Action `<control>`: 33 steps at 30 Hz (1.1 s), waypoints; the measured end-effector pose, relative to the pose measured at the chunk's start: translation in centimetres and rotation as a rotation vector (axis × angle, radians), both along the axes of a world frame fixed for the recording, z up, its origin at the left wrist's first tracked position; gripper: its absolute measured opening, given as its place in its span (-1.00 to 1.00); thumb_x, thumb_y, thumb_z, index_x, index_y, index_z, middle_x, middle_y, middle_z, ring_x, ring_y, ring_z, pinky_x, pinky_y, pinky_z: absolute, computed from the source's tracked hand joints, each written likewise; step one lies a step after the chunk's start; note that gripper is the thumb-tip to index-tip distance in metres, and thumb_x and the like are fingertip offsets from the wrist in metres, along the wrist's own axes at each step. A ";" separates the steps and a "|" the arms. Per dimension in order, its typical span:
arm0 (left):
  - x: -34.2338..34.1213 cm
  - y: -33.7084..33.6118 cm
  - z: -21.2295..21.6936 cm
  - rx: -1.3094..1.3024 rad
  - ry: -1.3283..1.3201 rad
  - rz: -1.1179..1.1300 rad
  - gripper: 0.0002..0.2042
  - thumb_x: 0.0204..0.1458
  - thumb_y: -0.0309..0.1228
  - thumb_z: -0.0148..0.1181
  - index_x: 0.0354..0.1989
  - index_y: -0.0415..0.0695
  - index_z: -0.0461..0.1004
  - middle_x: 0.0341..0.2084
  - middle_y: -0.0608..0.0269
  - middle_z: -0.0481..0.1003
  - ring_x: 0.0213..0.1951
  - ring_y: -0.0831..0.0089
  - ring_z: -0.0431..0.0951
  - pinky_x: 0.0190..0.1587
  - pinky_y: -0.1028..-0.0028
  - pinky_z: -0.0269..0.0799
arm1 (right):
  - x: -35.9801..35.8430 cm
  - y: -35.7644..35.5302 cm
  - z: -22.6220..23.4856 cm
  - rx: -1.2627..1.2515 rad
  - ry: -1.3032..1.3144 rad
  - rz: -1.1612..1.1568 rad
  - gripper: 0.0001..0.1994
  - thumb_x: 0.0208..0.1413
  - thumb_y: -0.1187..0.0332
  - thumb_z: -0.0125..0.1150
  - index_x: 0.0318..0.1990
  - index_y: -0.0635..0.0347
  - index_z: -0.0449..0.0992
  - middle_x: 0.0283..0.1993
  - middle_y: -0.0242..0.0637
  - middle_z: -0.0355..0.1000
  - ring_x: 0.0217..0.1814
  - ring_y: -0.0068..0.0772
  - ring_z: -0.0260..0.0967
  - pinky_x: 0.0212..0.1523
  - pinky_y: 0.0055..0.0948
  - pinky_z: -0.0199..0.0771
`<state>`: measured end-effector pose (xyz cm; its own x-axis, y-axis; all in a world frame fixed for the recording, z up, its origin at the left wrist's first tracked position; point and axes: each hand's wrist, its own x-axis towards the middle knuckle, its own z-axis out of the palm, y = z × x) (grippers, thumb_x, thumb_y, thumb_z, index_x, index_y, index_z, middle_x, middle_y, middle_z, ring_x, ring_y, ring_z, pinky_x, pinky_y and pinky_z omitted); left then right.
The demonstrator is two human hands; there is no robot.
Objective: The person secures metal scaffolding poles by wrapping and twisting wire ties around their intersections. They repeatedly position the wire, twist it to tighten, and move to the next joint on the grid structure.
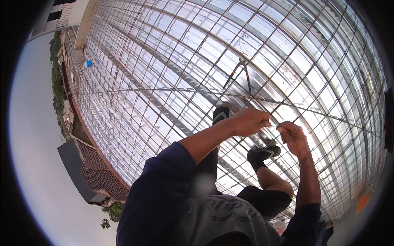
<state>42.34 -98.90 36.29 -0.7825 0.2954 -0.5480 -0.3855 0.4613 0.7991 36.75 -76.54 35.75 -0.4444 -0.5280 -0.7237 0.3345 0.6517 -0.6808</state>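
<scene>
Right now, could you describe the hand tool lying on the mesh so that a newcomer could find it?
Start from the wide rebar grid over shiny sheeting. Just beyond the left hand lie the pincers, on the bars. They alone have two long, thin, dark handles splaying apart from a small head.

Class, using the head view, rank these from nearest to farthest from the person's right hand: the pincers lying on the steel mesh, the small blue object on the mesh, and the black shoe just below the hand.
1. black shoe, just below and left of the right hand.
2. pincers, up and to the left, on the mesh.
3. blue object, far left, by the mesh edge.
</scene>
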 end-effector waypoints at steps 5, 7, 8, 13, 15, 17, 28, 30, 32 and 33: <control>6.6 6.2 9.3 0.083 -0.291 -0.006 -0.70 0.16 -0.17 -0.06 -0.28 -0.18 0.41 -0.40 -0.02 0.45 -0.23 0.06 0.48 -0.16 0.16 0.32 | 9.4 3.8 12.8 0.164 0.166 0.293 -0.85 0.11 0.44 0.07 -0.21 0.28 0.47 -0.49 -0.02 0.41 -0.40 -0.10 0.45 -0.40 -0.26 0.39; 10.7 8.0 11.0 0.076 -0.218 0.045 -0.73 0.17 -0.22 -0.11 -0.29 -0.17 0.42 -0.37 0.01 0.46 -0.21 0.09 0.47 -0.13 0.19 0.33 | 11.2 5.9 17.0 0.112 0.163 0.307 -0.83 0.08 0.44 0.07 -0.19 0.28 0.48 -0.38 0.03 0.47 -0.28 0.06 0.48 -0.33 -0.21 0.42; 11.6 8.5 12.9 0.092 -0.242 0.037 -0.74 0.17 -0.25 -0.13 -0.29 -0.17 0.43 -0.36 0.03 0.46 -0.20 0.09 0.47 -0.12 0.20 0.33 | 11.5 6.7 18.8 0.072 0.160 0.245 -0.83 0.07 0.43 0.08 -0.19 0.27 0.48 -0.37 0.02 0.48 -0.28 0.06 0.48 -0.33 -0.21 0.43; 15.8 11.0 19.9 0.096 -0.120 -0.016 -0.75 0.16 -0.35 -0.21 -0.29 -0.17 0.44 -0.31 0.09 0.47 -0.16 0.13 0.46 -0.06 0.23 0.34 | 13.5 11.8 23.5 0.116 0.283 0.316 -0.86 0.05 0.35 0.16 -0.28 0.19 0.55 -0.42 -0.02 0.48 -0.33 0.02 0.49 -0.32 -0.18 0.45; 16.6 11.3 22.2 0.174 -0.149 0.044 -0.77 0.13 -0.39 -0.15 -0.23 -0.20 0.45 -0.42 0.16 0.45 -0.38 0.33 0.49 -0.28 0.37 0.41 | 11.9 10.8 27.7 0.139 0.314 0.414 -0.86 0.04 0.32 0.18 -0.29 0.15 0.56 -0.44 -0.05 0.49 -0.35 -0.01 0.49 -0.33 -0.20 0.46; 15.1 10.3 27.1 0.398 -0.527 0.151 -0.76 0.10 -0.40 -0.11 -0.21 -0.23 0.46 -0.48 0.20 0.43 -0.51 0.45 0.47 -0.43 0.44 0.40 | 9.9 9.0 31.4 0.150 0.389 0.537 -0.85 0.04 0.31 0.18 -0.30 0.14 0.56 -0.44 -0.06 0.49 -0.37 -0.01 0.49 -0.33 -0.21 0.46; 19.8 7.6 23.2 0.010 -0.072 -0.044 -0.86 0.02 -0.45 -0.02 -0.32 -0.15 0.47 -0.37 0.11 0.51 -0.23 0.13 0.52 -0.17 0.23 0.40 | 17.4 6.3 29.2 0.148 0.463 0.322 -0.88 0.08 0.37 0.12 -0.35 0.18 0.54 -0.52 -0.05 0.46 -0.46 -0.08 0.47 -0.42 -0.25 0.41; 22.5 5.0 22.4 0.112 -0.134 0.002 -0.83 -0.01 -0.40 0.03 -0.31 -0.19 0.49 -0.36 -0.01 0.52 -0.23 0.05 0.52 -0.17 0.19 0.39 | 19.4 3.9 29.9 0.191 0.297 0.240 -0.88 0.10 0.39 0.14 -0.30 0.24 0.54 -0.50 -0.09 0.47 -0.46 -0.16 0.48 -0.39 -0.35 0.41; 24.7 1.8 23.0 0.204 -0.202 -0.005 -0.82 -0.01 -0.39 0.04 -0.31 -0.20 0.49 -0.36 -0.04 0.52 -0.21 0.05 0.52 -0.17 0.18 0.38 | 21.3 1.2 30.2 0.177 0.316 0.274 -0.87 0.10 0.39 0.15 -0.29 0.24 0.54 -0.50 -0.10 0.48 -0.44 -0.17 0.48 -0.38 -0.37 0.41; 26.0 -0.1 23.1 0.226 -0.158 -0.002 -0.83 -0.01 -0.41 0.03 -0.33 -0.20 0.49 -0.37 -0.02 0.52 -0.21 0.06 0.52 -0.17 0.18 0.38 | 22.3 -0.2 30.1 0.170 0.326 0.293 -0.87 0.10 0.39 0.16 -0.28 0.24 0.54 -0.49 -0.11 0.48 -0.43 -0.17 0.48 -0.37 -0.38 0.41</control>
<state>68.38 -99.02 59.43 -0.6918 0.4257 -0.5833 -0.5129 0.2790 0.8119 59.05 -76.76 65.87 -0.5130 -0.5508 -0.6584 -0.0933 0.7982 -0.5951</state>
